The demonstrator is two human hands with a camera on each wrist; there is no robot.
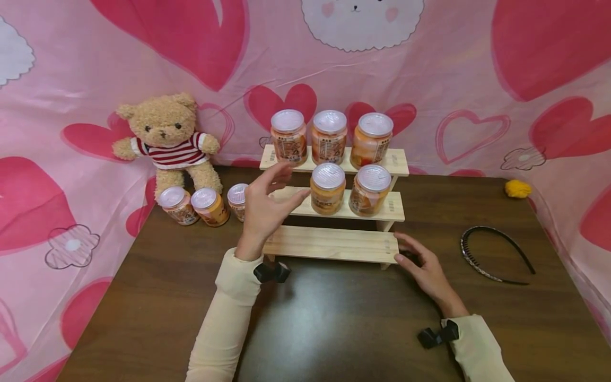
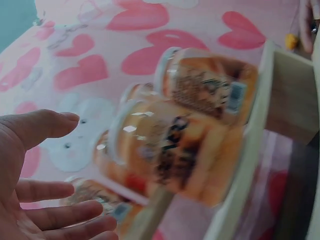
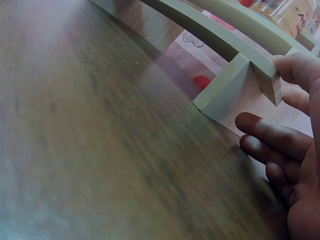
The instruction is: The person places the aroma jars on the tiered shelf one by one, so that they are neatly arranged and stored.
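Note:
A three-step wooden display stand [image 1: 329,244] stands on the table. Its top step bears three jars with silvery lids and orange labels, one a back-right jar [image 1: 371,140]. On the middle step are a left jar [image 1: 328,190] and a right jar [image 1: 369,191]. My left hand [image 1: 269,204] hovers at the middle step's left part, thumb and fingers spread, holding nothing; in the left wrist view a gap separates it from the nearest jar [image 2: 175,150]. My right hand [image 1: 422,265] holds the bottom step's right end between thumb and forefinger, its other fingers loosely bent beside the support [image 3: 225,85].
Left of the stand, three more jars stand on the table, including an outer jar [image 1: 178,206] and one partly behind my left hand. A teddy bear [image 1: 167,140] sits behind them. At right lie a black headband [image 1: 477,270] and a yellow ball [image 1: 517,189].

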